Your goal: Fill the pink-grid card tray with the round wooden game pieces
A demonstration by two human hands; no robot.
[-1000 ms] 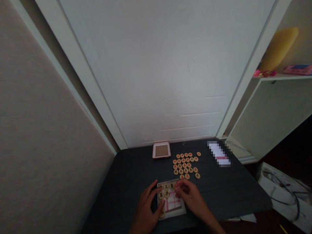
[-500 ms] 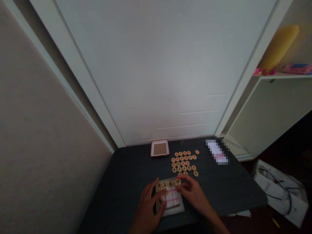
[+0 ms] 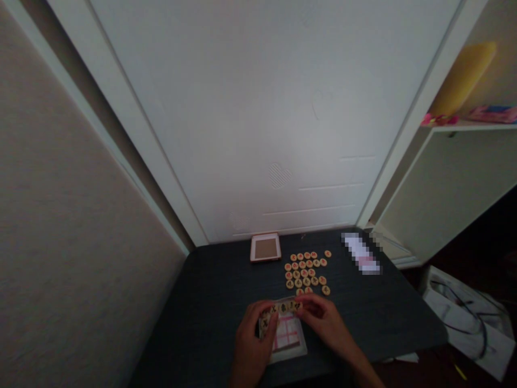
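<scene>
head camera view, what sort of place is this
Probably a room in a home: there is a dark table bearing round character-marked pieces, a white panel with a heart pattern behind it, and a shelf holding a yellow object.

Ahead of us we see a white panel (image 3: 226, 97) with a striped heart (image 3: 280, 176). On the right-side shelf (image 3: 470, 127) we notice one yellow object (image 3: 464, 78); lower down, a white box (image 3: 496, 347) with dark cables (image 3: 486, 337).

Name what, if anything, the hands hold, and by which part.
The left hand and right hand hold a row of round pieces, one at each end.
</scene>
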